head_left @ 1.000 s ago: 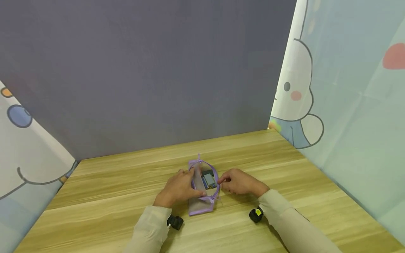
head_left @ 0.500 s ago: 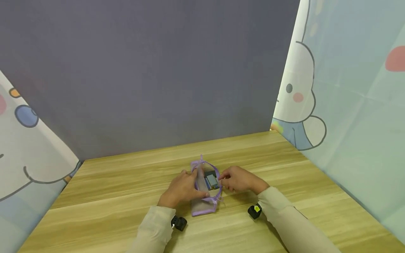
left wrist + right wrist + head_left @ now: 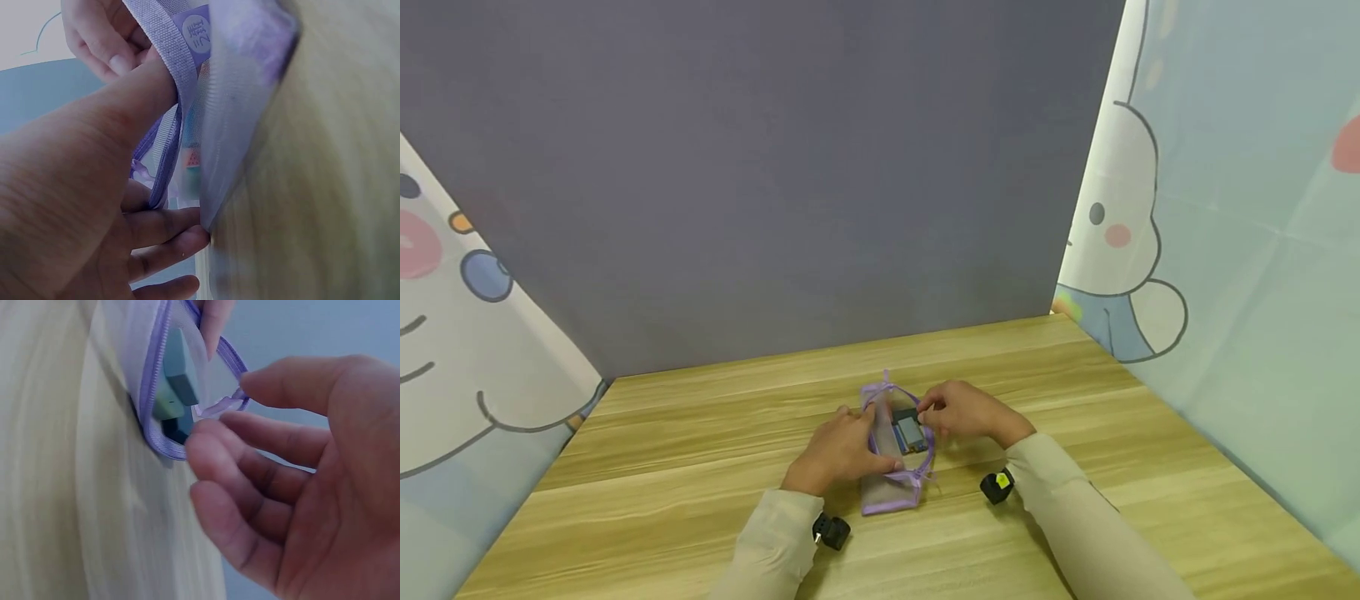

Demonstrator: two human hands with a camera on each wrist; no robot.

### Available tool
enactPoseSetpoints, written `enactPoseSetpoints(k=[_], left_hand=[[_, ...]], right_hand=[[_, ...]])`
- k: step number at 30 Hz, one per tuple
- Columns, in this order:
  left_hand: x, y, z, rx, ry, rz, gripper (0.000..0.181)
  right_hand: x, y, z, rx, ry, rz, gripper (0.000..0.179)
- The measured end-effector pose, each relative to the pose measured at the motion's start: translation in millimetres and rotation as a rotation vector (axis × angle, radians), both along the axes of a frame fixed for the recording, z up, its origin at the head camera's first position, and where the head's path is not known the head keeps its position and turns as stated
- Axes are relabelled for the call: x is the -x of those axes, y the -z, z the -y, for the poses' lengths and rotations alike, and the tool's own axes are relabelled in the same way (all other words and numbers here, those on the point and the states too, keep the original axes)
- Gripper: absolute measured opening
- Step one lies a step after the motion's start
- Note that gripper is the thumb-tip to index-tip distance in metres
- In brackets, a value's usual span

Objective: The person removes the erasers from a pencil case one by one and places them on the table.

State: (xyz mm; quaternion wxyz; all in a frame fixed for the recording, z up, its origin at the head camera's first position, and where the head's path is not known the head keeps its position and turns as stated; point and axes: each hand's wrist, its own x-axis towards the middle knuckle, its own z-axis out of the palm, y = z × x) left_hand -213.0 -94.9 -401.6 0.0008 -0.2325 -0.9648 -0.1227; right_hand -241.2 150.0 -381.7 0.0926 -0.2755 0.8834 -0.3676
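A mesh zip pouch (image 3: 889,497) with purple trim lies on the table, its mouth spread apart. Inside shows a dark blue item with a grey panel (image 3: 912,430); the right wrist view shows a teal block-like item (image 3: 180,369) and a green one (image 3: 166,405). My left hand (image 3: 837,450) is at the pouch's left side, thumb and fingers spread against its rim, the thumb passing behind the purple band (image 3: 167,47). At the opposite rim, my right hand (image 3: 967,412) pinches the zipper edge between thumb and forefinger, its other fingers bent and holding nothing.
The pouch rests on a wood-grain table (image 3: 700,467). A grey panel (image 3: 820,183) stands along the back edge, with cartoon-printed curtains (image 3: 1247,275) at the sides. Black wrist cameras (image 3: 997,486) hang beneath both sleeves.
My right hand has moved slightly away from me along the pouch's right rim. The left hand keeps its place on the pouch. The whole head view has shifted a little.
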Motion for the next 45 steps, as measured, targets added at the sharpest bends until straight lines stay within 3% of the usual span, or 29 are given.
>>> enactPoseSetpoints(k=[6, 11, 36, 45], left_hand=[[-0.2, 0.5, 0.6, -0.012, 0.008, -0.011, 0.105], [1.3, 0.7, 2.7, -0.026, 0.023, -0.030, 0.102], [3.2, 3.0, 2.5, -0.031, 0.034, -0.019, 0.103], [3.0, 2.2, 1.4, -0.029, 0.034, -0.012, 0.103]], right_hand=[[-0.9, 4.1, 0.3, 0.055, 0.051, -0.009, 0.026], [-0.7, 5.6, 1.6, 0.078, 0.076, -0.066, 0.023], [-4.0, 10.9, 3.9, 0.118, 0.066, -0.071, 0.019], [-5.2, 14.7, 8.7, 0.079, 0.055, -0.095, 0.023]])
